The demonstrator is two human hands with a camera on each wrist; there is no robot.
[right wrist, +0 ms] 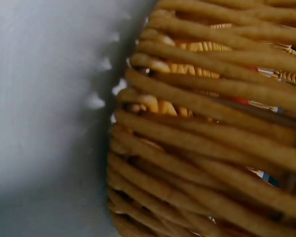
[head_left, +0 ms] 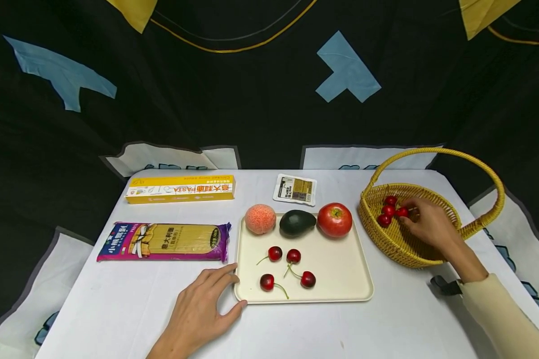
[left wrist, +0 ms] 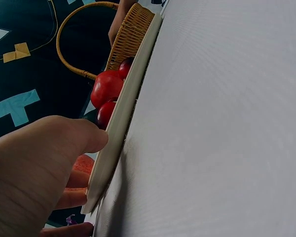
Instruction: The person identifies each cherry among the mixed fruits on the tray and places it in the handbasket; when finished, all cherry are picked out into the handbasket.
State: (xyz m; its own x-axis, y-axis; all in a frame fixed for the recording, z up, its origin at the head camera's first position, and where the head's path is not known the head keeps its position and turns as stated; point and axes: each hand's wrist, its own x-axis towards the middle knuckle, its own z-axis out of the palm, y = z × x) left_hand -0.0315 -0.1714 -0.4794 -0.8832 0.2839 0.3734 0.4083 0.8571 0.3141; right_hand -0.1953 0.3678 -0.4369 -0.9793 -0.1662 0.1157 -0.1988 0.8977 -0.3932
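My left hand (head_left: 204, 301) rests at the left corner of a cream tray (head_left: 328, 294), thumb and fingers touching its rim with the fingers spread. On the tray lie several dark red cherries with stems, one cherry (head_left: 308, 279) among them, plus a pink-orange round fruit (head_left: 260, 219), an avocado (head_left: 296, 223) and a red apple (head_left: 335, 220). My right hand (head_left: 431, 224) reaches into a yellow wicker basket (head_left: 386, 249) and pinches a cherry (head_left: 402, 212) by its stem side. Other cherries (head_left: 388, 210) lie beside it. In the right wrist view, basket weave (right wrist: 212, 128) hides the fingers.
A yellow pasta box (head_left: 181, 189) and a purple-edged spaghetti packet (head_left: 163, 242) lie on the left of the white table (head_left: 296, 334). Behind the tray is a small white-and-brown packet (head_left: 295, 189). The basket's tall handle (head_left: 435, 150) arches over the right side.
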